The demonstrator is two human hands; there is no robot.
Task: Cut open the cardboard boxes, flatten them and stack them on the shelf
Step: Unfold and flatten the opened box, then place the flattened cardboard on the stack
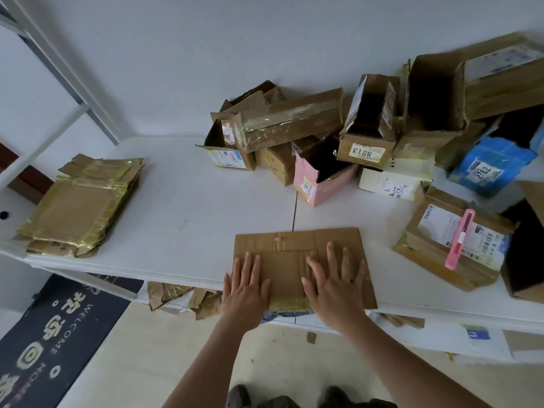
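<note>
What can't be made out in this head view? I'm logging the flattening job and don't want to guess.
- Pink utility knife on a taped box: blade state too small to tell.
- Box labels, apart from 8813 and 2782: print blurred.
- Boxes at the right edge: cut off by the frame.
- Flattened cardboard: partly hidden under the left hand and right hand.
- Scraps below the table: hidden by its edge.

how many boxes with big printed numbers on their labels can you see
2: the brown box labelled 8813 in the pile's middle, and the blue package labelled 2782 far right. Other labels are unreadable or may be hidden.

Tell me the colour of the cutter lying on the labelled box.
Pink cutter, clearest in the head view.
</note>
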